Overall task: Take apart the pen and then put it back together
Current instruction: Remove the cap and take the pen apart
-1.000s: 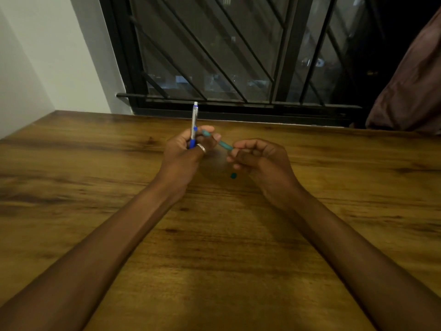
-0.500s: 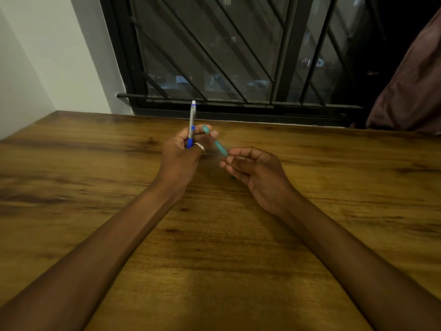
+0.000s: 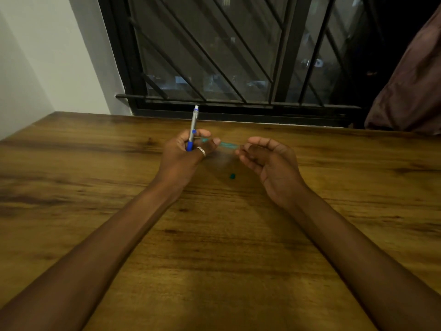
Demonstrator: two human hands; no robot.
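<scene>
My left hand (image 3: 185,151) grips a silver and blue pen (image 3: 192,126) upright in its fist. A teal pen tube (image 3: 225,145) is pinched between the same hand's thumb and fingertips, and it points right, blurred. My right hand (image 3: 267,161) is cupped with the palm turned up and left. Its fingertips sit at the tube's right end, and the blur hides whether they pinch it. A small teal cap piece (image 3: 232,176) lies on the wooden table (image 3: 214,247) between and just below both hands.
A barred dark window (image 3: 226,68) runs along the table's far edge. A white wall is at the left. Brown cloth (image 3: 410,87) hangs at the far right.
My right hand let go of the teal tube's end, dropped open beneath it, then rose and moved right to the tube's tip. The tube now lies flatter. The small cap piece shows again.
</scene>
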